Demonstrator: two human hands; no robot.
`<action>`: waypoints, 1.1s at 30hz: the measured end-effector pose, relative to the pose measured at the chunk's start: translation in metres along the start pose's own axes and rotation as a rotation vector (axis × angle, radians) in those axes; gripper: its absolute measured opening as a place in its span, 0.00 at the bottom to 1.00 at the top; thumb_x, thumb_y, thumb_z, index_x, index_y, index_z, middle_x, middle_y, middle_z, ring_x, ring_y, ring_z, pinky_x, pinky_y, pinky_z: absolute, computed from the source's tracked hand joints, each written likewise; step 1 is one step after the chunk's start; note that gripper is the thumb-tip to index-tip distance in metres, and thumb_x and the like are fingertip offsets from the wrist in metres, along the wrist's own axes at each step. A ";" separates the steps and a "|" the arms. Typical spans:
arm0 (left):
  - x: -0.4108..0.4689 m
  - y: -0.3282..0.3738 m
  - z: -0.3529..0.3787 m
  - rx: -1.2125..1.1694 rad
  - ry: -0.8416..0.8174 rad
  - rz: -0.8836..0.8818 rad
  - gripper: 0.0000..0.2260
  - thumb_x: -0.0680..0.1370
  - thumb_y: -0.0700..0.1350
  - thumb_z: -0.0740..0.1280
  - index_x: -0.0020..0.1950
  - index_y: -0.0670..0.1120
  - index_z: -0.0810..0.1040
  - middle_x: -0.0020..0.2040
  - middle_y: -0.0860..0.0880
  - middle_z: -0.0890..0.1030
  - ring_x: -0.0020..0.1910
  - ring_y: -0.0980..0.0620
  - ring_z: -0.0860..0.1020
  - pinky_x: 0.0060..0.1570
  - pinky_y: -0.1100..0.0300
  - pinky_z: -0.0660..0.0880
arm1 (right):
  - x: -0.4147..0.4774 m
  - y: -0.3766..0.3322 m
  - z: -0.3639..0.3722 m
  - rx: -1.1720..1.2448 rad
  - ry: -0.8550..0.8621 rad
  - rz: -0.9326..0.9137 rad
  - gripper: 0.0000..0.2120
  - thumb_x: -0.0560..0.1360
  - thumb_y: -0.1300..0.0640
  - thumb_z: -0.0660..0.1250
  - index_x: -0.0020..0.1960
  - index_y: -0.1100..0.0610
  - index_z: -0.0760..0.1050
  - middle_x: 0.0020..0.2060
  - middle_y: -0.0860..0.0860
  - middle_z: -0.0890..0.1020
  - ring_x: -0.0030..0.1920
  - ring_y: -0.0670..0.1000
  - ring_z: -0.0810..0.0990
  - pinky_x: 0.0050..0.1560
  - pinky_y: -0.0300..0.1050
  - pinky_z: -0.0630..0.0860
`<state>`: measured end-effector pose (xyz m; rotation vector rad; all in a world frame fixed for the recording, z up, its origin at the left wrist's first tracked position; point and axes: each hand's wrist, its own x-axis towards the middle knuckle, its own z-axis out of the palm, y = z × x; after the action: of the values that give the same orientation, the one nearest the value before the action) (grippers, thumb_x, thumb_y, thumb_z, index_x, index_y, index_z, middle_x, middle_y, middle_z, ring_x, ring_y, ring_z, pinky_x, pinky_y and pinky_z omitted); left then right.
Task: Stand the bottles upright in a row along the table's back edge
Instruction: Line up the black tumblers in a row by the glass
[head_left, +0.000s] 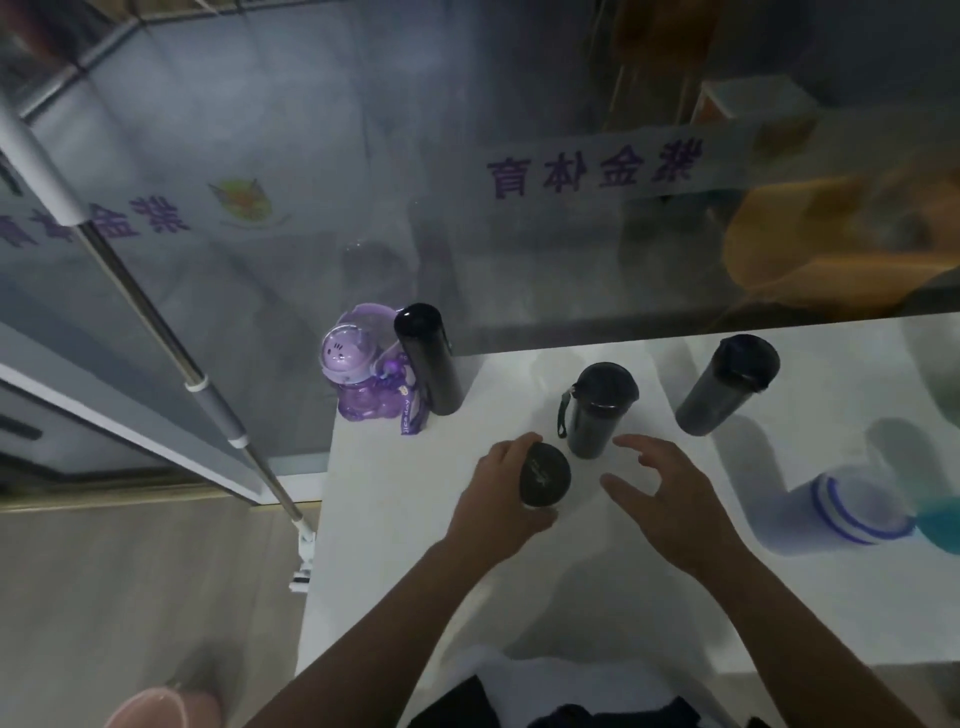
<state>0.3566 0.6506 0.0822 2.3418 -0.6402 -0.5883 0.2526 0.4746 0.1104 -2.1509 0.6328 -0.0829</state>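
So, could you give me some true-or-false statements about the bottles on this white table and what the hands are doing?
1. The left hand grips a black bottle with a round lid. True.
2. The right hand holds the dark tumbler with the side strap. False: it is open and holds nothing.
3. The purple translucent bottle stands at the left back corner of the white table. True.
4. The tall slim black bottle lies on its side. False: it stands upright beside the purple one.
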 end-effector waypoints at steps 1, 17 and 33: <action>0.003 0.002 -0.004 0.004 -0.009 -0.018 0.37 0.65 0.51 0.79 0.69 0.58 0.65 0.66 0.53 0.72 0.62 0.52 0.71 0.65 0.53 0.72 | 0.001 0.004 -0.001 0.019 -0.006 0.002 0.22 0.73 0.48 0.70 0.65 0.48 0.71 0.59 0.41 0.72 0.57 0.43 0.71 0.58 0.41 0.66; 0.125 0.028 -0.081 -0.040 0.149 -0.081 0.29 0.65 0.42 0.79 0.61 0.50 0.70 0.53 0.51 0.77 0.52 0.49 0.77 0.52 0.56 0.71 | -0.002 0.051 -0.009 0.086 -0.148 0.124 0.18 0.72 0.46 0.70 0.61 0.43 0.73 0.61 0.45 0.76 0.56 0.46 0.75 0.55 0.46 0.73; 0.163 0.013 -0.072 -0.021 0.140 -0.086 0.32 0.67 0.42 0.78 0.68 0.48 0.68 0.60 0.46 0.77 0.59 0.46 0.75 0.54 0.57 0.70 | -0.027 0.067 -0.012 0.070 -0.164 0.205 0.15 0.72 0.44 0.70 0.57 0.38 0.72 0.58 0.42 0.76 0.55 0.43 0.75 0.52 0.40 0.71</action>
<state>0.5194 0.5807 0.1018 2.3755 -0.4690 -0.4622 0.1981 0.4456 0.0704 -1.9903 0.7382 0.1776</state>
